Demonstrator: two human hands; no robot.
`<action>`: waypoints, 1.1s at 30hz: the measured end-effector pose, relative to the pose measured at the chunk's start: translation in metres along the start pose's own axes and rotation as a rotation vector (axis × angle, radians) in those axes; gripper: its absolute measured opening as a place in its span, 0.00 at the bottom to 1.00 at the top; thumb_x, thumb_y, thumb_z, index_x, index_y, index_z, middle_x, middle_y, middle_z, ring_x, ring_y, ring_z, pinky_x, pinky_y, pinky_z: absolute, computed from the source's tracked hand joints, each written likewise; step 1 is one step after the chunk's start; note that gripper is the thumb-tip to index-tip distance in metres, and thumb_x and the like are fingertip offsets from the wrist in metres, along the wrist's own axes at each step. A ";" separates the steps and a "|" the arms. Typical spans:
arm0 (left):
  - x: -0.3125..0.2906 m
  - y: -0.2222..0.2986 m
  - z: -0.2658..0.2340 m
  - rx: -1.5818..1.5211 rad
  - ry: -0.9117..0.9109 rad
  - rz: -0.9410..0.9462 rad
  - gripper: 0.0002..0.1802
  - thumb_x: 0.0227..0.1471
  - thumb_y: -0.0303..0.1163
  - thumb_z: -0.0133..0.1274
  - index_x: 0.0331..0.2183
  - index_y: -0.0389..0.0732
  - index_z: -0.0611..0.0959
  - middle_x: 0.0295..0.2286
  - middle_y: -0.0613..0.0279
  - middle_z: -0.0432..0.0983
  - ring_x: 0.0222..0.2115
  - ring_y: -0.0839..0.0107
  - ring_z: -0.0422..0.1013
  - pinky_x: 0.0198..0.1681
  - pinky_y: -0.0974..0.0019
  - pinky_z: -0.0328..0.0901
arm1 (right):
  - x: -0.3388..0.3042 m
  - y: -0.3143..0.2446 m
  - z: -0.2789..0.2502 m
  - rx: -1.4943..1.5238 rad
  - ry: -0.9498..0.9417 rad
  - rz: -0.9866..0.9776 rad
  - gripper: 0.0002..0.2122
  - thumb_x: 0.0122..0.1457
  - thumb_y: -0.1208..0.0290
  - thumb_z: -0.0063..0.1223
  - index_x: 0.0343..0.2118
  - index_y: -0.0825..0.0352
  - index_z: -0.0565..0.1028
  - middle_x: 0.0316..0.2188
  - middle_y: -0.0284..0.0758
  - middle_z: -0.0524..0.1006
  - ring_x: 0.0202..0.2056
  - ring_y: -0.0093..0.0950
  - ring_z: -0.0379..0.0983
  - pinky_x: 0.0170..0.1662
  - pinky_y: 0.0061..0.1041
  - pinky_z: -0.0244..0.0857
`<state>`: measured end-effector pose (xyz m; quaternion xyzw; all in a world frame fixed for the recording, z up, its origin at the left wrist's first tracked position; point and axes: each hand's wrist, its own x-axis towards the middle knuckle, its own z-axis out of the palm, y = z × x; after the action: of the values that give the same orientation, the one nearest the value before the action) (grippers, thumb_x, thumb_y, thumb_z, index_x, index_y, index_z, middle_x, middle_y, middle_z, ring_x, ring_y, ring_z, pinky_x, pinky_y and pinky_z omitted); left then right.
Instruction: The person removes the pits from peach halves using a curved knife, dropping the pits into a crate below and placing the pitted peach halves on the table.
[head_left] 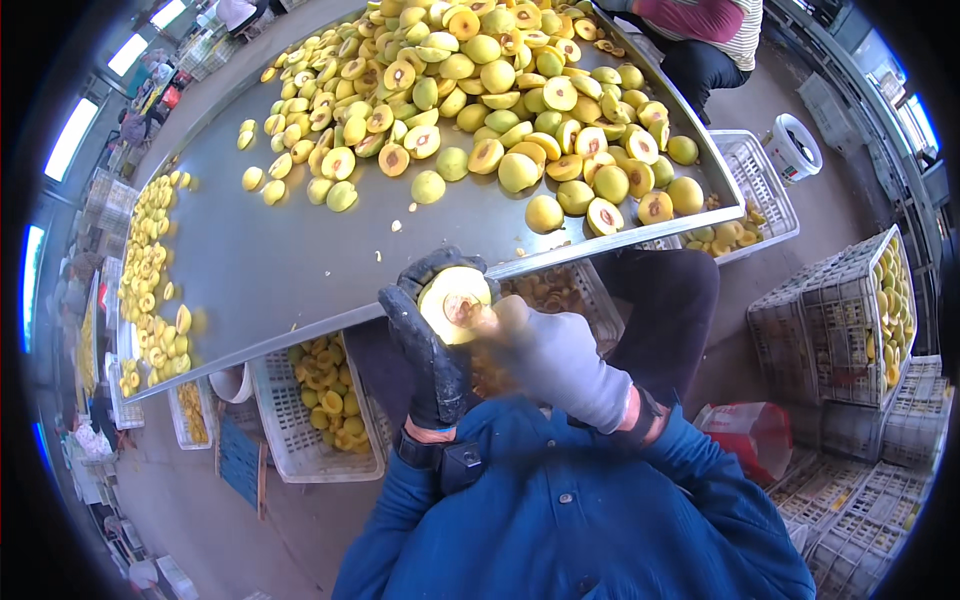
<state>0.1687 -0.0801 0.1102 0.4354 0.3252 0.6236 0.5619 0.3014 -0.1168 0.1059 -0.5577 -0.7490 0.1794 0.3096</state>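
Just off the near edge of the metal table (pixel 265 262), my left hand (pixel 425 350) in a dark, stained glove cups a halved yellow peach (pixel 440 298). Its cut face is turned up, showing a reddish-brown centre. My right hand (pixel 565 360), in a pale grey glove, is closed, with the thumb end against that centre. Whatever its fingers may grip is hidden, and the hand is slightly blurred. Beyond my hands, a large heap of whole and halved peaches (pixel 500 80) covers the far part of the table.
Smaller peach pieces (pixel 150 260) line the table's left edge. A white crate (pixel 310 455) of peach halves stands below left; another crate (pixel 590 300) sits between my legs. Stacked crates (pixel 800 335) and a white bucket (pixel 790 150) stand right. A person (pixel 705 35) sits across the table.
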 end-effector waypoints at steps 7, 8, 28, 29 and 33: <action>-0.003 0.022 0.018 0.380 0.060 -0.011 0.37 0.64 0.57 0.27 0.38 0.32 0.78 0.32 0.55 0.78 0.31 0.68 0.74 0.42 0.65 0.69 | -0.007 0.003 0.001 -0.009 -0.106 0.013 0.09 0.54 0.69 0.56 0.31 0.63 0.67 0.17 0.38 0.75 0.20 0.38 0.77 0.23 0.33 0.69; -0.001 0.020 0.014 0.418 0.042 -0.025 0.36 0.64 0.56 0.28 0.37 0.32 0.78 0.31 0.55 0.78 0.31 0.68 0.74 0.41 0.65 0.69 | -0.006 0.004 0.001 -0.008 -0.105 0.019 0.09 0.54 0.69 0.56 0.31 0.63 0.67 0.17 0.38 0.75 0.20 0.38 0.77 0.23 0.33 0.69; 0.022 -0.003 0.001 0.400 0.070 -0.095 0.33 0.63 0.55 0.34 0.38 0.32 0.78 0.31 0.53 0.77 0.32 0.65 0.75 0.40 0.64 0.70 | 0.010 0.022 0.002 0.278 -0.148 0.073 0.12 0.53 0.70 0.54 0.37 0.65 0.66 0.19 0.47 0.73 0.24 0.48 0.74 0.27 0.43 0.67; 0.021 -0.003 0.000 0.371 0.063 -0.097 0.33 0.63 0.56 0.34 0.38 0.32 0.77 0.32 0.52 0.77 0.32 0.64 0.75 0.40 0.63 0.70 | 0.009 0.022 0.002 0.290 -0.143 0.074 0.12 0.53 0.69 0.55 0.37 0.65 0.66 0.19 0.47 0.73 0.25 0.49 0.74 0.27 0.43 0.67; 0.017 -0.001 0.005 0.363 0.040 -0.089 0.35 0.63 0.58 0.32 0.41 0.32 0.75 0.33 0.49 0.77 0.35 0.61 0.74 0.43 0.60 0.69 | 0.007 0.017 0.001 0.374 -0.191 0.141 0.13 0.56 0.65 0.54 0.37 0.67 0.66 0.24 0.48 0.75 0.29 0.50 0.74 0.32 0.45 0.67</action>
<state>0.1737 -0.0635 0.1139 0.5026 0.4623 0.5377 0.4945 0.3123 -0.1042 0.0968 -0.5220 -0.6879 0.3882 0.3220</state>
